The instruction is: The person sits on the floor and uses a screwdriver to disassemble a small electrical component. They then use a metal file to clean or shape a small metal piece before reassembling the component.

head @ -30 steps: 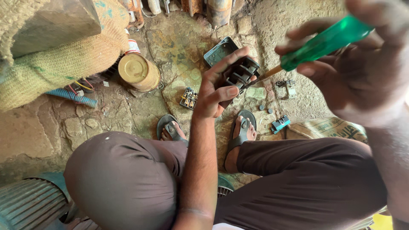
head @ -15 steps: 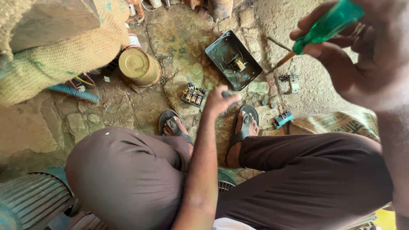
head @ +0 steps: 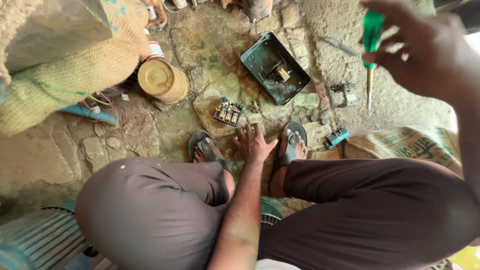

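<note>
My right hand (head: 425, 60) is raised at the upper right and grips a green-handled screwdriver (head: 371, 47), blade pointing down. My left hand (head: 253, 142) is low on the stone floor between my two sandalled feet, fingers spread, holding nothing. Just beyond it lies a small black contact block with brass terminals (head: 228, 111). Farther off sits an open dark metal switch box (head: 275, 67) with a small part inside.
A round tin can (head: 162, 80) lies on its side at the left, beside burlap sacks (head: 60, 75) and loose wires. Small parts (head: 336, 136) and a metal piece (head: 344, 92) lie at the right. A ribbed motor housing (head: 35, 240) is at the lower left. Another sack (head: 410, 145) lies right.
My left hand let go of the black part it held up and dropped to the floor between my feet. My right hand turned the screwdriver from slanted to pointing down.
</note>
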